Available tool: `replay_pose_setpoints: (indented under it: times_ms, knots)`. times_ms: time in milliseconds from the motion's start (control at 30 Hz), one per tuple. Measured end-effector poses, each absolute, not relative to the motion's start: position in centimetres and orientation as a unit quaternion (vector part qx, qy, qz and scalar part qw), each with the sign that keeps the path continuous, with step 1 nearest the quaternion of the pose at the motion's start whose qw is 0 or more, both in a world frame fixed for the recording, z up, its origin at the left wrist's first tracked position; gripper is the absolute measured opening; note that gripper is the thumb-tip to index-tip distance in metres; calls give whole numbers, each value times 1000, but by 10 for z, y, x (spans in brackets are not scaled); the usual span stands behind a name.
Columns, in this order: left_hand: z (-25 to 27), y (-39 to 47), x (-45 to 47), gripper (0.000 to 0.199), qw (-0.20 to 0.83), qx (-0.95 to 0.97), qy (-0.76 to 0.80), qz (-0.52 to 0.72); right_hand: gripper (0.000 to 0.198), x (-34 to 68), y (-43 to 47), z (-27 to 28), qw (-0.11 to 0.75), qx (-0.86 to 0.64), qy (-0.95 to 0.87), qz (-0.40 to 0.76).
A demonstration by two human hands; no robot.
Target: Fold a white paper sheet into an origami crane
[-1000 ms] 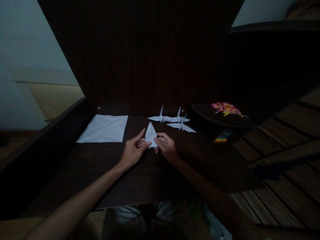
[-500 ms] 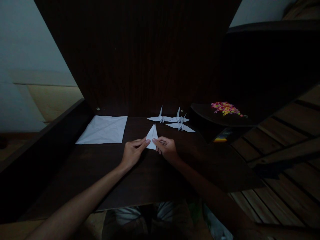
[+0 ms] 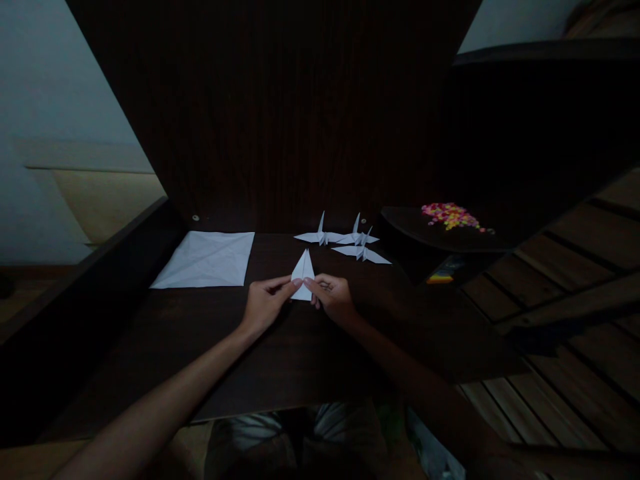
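Observation:
A small kite-shaped piece of folded white paper (image 3: 303, 269) is held between both hands, its split point facing away from me. My left hand (image 3: 267, 300) pinches its left edge, thumb on top. On the other side my right hand (image 3: 334, 296) grips the right edge, its thumb close to the left one. The fingers beneath the paper are partly hidden. Beyond the hands, three folded paper cranes (image 3: 361, 253) sit close together on the dark wooden surface (image 3: 280, 360). To the left lies a flat, creased white paper sheet (image 3: 210, 259).
On a dark corner shelf (image 3: 405, 220) at the right rests a heap of pink and yellow small pieces (image 3: 450, 216). A raised dark side board (image 3: 100, 267) borders the left. Wooden slats (image 3: 565, 320) show at the lower right.
Both thumbs have moved slightly closer together on the folded paper, and its tip has shifted a little left. The cranes and the sheet lie as before.

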State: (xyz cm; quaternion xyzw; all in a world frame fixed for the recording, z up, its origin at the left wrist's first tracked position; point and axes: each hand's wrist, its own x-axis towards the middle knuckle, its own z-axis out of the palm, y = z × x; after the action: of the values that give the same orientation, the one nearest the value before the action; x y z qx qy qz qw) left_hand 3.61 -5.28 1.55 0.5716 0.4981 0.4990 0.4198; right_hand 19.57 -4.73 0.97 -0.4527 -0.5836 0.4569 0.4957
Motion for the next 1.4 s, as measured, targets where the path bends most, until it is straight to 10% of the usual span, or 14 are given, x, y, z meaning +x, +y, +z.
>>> replay_pose_setpoints:
  times_ms: [700,1400]
  knots:
    - [16,-54,37,32,524,490,467,517,48,194,-47,9,353,-427,-532,640]
    - [13,-54,41,30,530,470,470,527,45,187,-52,2,403,-450,-513,609]
